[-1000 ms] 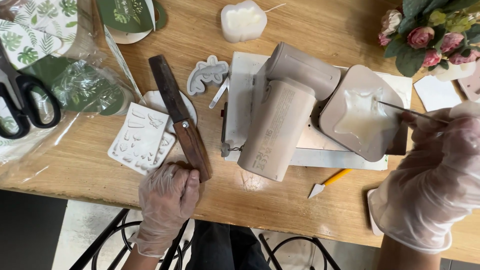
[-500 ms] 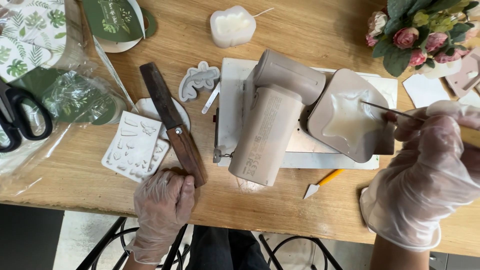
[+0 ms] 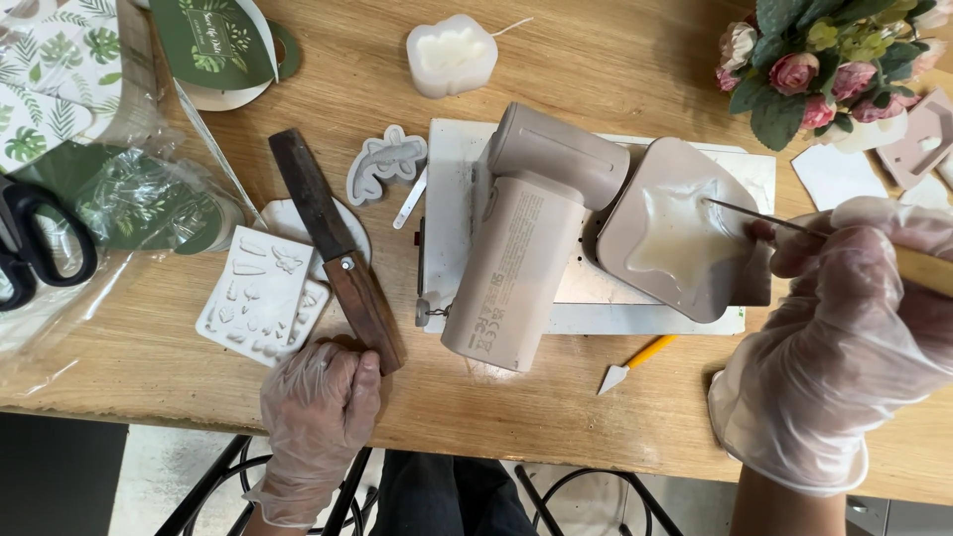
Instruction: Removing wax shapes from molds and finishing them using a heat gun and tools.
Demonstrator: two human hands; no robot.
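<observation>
My right hand, in a clear glove, pinches a thin metal pick whose tip touches the edge of a beige star-shaped mould filled with pale wax. The mould rests on a white board, beside a beige hand-held heat tool lying on its side. My gloved left hand rests curled on the table's front edge, touching the wooden handle of a dark-bladed knife. It grips nothing.
A white mould sheet with small shapes lies under the knife. Also here: a grey cloud-shaped mould, a white candle, black scissors, leaf-print packaging, pink flowers, and a small yellow-handled spatula.
The view has shifted slightly. My right hand has drawn the pick a little along the mould's edge. My left hand stays by the knife handle.
</observation>
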